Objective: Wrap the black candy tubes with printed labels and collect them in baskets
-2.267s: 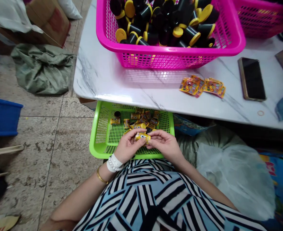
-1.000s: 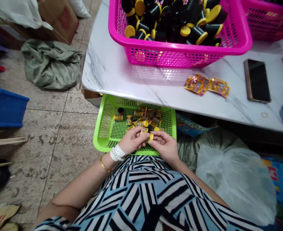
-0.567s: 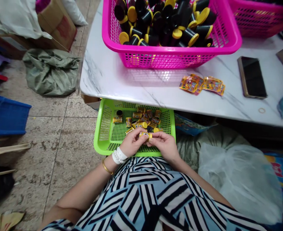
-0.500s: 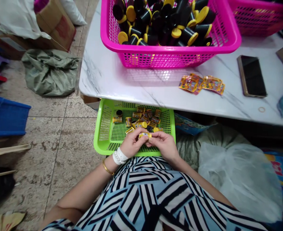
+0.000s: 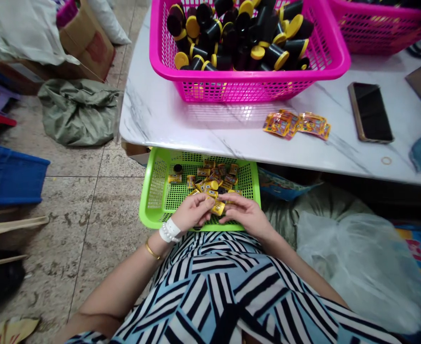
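Both hands are over a green basket (image 5: 146,210) that holds several small canisters with yellow printed labels (image 5: 203,171). My left hand (image 5: 192,210) has thumb and fingertips pinched together; what they hold, if anything, is too small to name. My right hand (image 5: 245,215) is open, its thumb and fingers spread. Between the two hands is a yellow labelled canister (image 5: 218,208), close to the right fingertips; I cannot tell whether it touches them. A loose black canister piece (image 5: 178,168) sits at the basket's back left.
On the marble-patterned table (image 5: 142,114) stands a pink basket (image 5: 246,88) full of black canisters with yellow lids. Printed stickers or sachets (image 5: 280,124) and a phone (image 5: 371,112) lie in front. A clear plastic bag (image 5: 357,267) is at right, a blue crate (image 5: 13,174) at left.
The hands have moved apart from the labelled canister they held together. My right fingers have opened, and my left hand has drawn slightly left. The canister shows lower between them.
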`<control>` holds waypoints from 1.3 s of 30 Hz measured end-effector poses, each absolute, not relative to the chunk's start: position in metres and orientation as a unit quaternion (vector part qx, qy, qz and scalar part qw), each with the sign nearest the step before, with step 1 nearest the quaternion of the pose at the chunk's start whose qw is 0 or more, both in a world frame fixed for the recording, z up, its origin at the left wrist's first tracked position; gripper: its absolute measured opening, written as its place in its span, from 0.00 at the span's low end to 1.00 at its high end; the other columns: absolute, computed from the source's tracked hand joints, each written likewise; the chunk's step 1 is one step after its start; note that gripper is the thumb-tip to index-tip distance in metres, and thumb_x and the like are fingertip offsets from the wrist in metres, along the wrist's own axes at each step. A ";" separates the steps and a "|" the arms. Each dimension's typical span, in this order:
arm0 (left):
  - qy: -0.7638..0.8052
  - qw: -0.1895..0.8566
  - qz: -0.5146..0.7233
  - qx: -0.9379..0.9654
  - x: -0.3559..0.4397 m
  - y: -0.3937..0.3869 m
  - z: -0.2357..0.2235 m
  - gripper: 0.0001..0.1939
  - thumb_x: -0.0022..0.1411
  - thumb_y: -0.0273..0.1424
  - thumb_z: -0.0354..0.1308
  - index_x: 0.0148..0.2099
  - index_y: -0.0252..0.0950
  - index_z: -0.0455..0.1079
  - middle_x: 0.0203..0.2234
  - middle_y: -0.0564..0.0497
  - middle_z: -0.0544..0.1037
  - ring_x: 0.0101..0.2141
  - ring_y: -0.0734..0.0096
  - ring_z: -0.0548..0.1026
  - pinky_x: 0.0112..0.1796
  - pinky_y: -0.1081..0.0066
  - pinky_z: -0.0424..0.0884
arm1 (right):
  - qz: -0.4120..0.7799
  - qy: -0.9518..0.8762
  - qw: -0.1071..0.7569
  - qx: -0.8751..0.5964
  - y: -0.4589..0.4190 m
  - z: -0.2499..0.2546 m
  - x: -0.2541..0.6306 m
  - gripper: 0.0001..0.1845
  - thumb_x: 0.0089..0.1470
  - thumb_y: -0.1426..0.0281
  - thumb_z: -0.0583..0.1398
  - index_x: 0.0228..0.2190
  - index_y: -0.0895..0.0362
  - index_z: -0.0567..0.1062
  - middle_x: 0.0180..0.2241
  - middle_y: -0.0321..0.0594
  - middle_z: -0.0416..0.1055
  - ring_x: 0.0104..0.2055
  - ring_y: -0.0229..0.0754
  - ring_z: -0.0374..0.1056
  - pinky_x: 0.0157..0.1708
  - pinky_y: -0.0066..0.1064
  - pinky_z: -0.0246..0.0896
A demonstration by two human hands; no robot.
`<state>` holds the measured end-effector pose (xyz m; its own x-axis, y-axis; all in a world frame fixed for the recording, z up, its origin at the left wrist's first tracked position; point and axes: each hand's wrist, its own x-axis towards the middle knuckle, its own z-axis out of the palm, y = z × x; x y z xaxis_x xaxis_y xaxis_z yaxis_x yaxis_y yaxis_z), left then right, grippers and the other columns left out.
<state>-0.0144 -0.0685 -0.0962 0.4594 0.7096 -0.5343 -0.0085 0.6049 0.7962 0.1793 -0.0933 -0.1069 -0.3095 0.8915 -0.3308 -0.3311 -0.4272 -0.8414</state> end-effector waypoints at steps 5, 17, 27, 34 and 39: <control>0.401 0.839 0.239 0.279 -0.009 -0.075 -0.092 0.22 0.56 0.48 0.63 0.33 0.33 0.65 0.17 0.55 0.71 0.12 0.84 0.59 0.14 0.81 0.53 | 0.641 -0.415 0.493 -0.417 -0.100 -0.104 0.172 0.08 0.44 0.70 0.71 0.31 0.51 0.83 0.35 0.37 0.65 0.33 0.36 0.68 0.28 0.30 0.76; 0.375 0.819 0.341 0.270 -0.008 -0.073 -0.077 0.23 0.51 0.35 0.70 0.48 0.34 0.71 0.24 0.56 0.71 0.19 0.82 0.65 0.21 0.79 0.60 | 0.646 -0.385 0.493 -0.438 -0.099 -0.093 0.172 0.19 0.48 0.69 0.69 0.43 0.52 0.75 0.39 0.36 0.67 0.31 0.35 0.72 0.32 0.33 0.78; 0.465 0.765 0.309 0.322 -0.005 -0.063 -0.043 0.21 0.55 0.46 0.65 0.38 0.34 0.66 0.16 0.60 0.66 0.15 0.84 0.60 0.17 0.82 0.54 | 0.288 -0.684 0.483 -0.464 -0.099 -0.064 0.173 0.21 0.52 0.77 0.65 0.48 0.54 0.74 0.42 0.45 0.71 0.41 0.41 0.72 0.38 0.32 0.77; 0.302 0.667 0.388 0.560 0.011 0.051 0.056 0.18 0.58 0.44 0.62 0.40 0.35 0.67 0.20 0.58 0.67 0.17 0.83 0.61 0.18 0.80 0.56 | 0.057 -0.753 0.554 -0.351 0.018 0.030 0.189 0.22 0.51 0.74 0.66 0.49 0.56 0.72 0.40 0.45 0.75 0.37 0.41 0.73 0.35 0.33 0.75; 0.288 0.608 0.519 0.528 0.047 0.124 0.060 0.19 0.60 0.48 0.59 0.37 0.36 0.65 0.14 0.62 0.58 0.14 0.83 0.53 0.15 0.80 0.50 | -0.072 -0.797 0.519 -0.301 0.119 0.050 0.212 0.17 0.55 0.69 0.61 0.47 0.58 0.70 0.25 0.34 0.72 0.21 0.34 0.66 0.22 0.25 0.65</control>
<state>0.0468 0.1237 0.0597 0.2952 0.9349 0.1969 -0.3262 -0.0951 0.9405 0.2117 0.1193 0.0501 -0.2803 0.4044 0.8706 0.5535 0.8091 -0.1976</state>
